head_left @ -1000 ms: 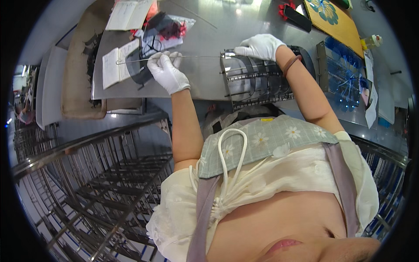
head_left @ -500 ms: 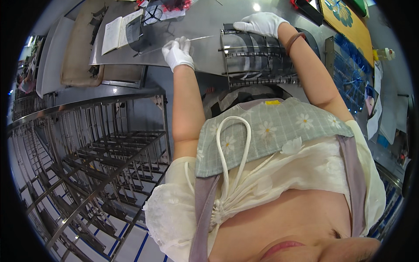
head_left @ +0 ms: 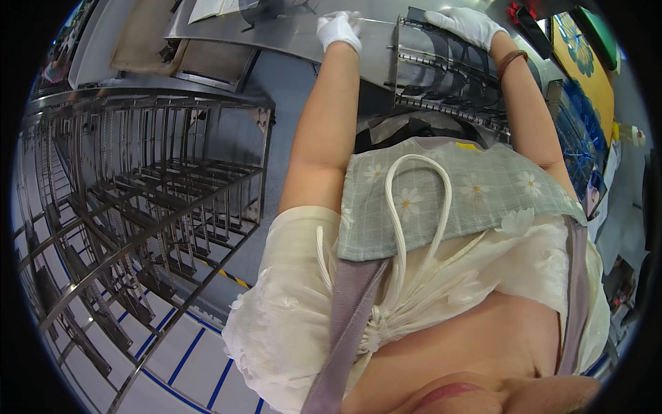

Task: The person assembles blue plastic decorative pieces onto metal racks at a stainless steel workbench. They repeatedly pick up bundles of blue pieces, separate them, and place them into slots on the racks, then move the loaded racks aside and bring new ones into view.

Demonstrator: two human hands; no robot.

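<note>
My left hand (head_left: 339,29), in a white glove, is closed on a thin metal rod (head_left: 378,21) above the steel table. The rod's free end points right, toward the near-left part of a metal rack (head_left: 396,65). Inside the rack stand several dark, see-through curved sheets (head_left: 452,65), held between notched bars. My right hand (head_left: 465,26), also gloved in white, reaches over the rack's far edge and grips it near the far-left corner. Its fingertips are partly hidden against the dark bar there.
An open notebook (head_left: 215,8) and a dark see-through sheet (head_left: 258,15) lie on the steel table (head_left: 289,40). Right of the rack are blue sheets (head_left: 583,131) and a yellow board (head_left: 594,65). Tall metal racking (head_left: 172,214) stands at my left.
The whole view has shifted, so table, rack and hands sit higher and further right. My left hand has come closer to the rack, with the rod's end now at its edge.
</note>
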